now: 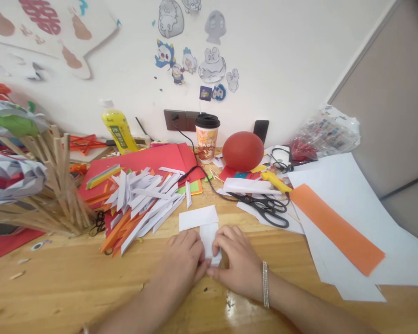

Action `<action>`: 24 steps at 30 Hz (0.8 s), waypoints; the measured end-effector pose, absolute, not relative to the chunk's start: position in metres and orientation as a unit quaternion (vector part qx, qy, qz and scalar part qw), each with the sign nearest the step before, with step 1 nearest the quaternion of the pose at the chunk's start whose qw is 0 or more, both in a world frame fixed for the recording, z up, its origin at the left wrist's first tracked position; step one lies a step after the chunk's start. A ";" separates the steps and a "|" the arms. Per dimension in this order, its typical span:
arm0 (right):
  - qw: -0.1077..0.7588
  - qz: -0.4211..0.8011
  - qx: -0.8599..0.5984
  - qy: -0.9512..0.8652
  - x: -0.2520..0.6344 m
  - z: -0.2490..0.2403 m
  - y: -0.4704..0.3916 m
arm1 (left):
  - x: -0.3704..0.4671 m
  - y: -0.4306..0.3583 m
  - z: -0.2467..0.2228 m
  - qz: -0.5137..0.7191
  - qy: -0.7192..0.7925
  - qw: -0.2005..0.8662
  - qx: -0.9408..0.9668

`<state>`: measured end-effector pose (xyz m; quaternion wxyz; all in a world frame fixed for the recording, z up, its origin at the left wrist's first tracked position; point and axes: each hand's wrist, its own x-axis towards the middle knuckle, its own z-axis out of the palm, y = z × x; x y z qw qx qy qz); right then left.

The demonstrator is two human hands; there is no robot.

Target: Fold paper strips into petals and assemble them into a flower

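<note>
A small white paper piece lies upright between my hands on the wooden table, its near end folded. My left hand is closed on its left and lower edge. From the right, my right hand grips the same piece, thumb at the near edge and fingers curled on top. The thumbs nearly meet there. Just beyond, another white paper strip lies flat, crosswise, touching or close to the far end of the held piece. To the left sits a pile of folded white and orange paper strips.
Black scissors, a yellow glue gun and a red balloon are at back right. White sheets bear an orange strip. A cup and bottle stand behind; bundled sticks are left.
</note>
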<state>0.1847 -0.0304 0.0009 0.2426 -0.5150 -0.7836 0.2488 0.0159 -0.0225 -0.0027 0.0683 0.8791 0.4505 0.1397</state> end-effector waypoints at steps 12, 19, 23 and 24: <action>0.264 0.259 -0.517 -0.772 0.187 0.000 -0.029 | 0.013 -0.025 -0.003 0.189 0.492 0.084 0.846; 0.231 0.255 -0.533 -0.773 0.185 0.000 -0.029 | -0.012 -0.003 -0.010 0.209 0.527 0.064 0.821; 0.181 0.323 -0.432 -0.822 0.203 0.009 -0.019 | -0.024 0.009 -0.006 0.227 0.411 0.009 0.883; 0.172 0.338 -0.407 -0.831 0.209 0.012 -0.015 | -0.025 0.010 -0.004 0.219 0.370 -0.005 0.903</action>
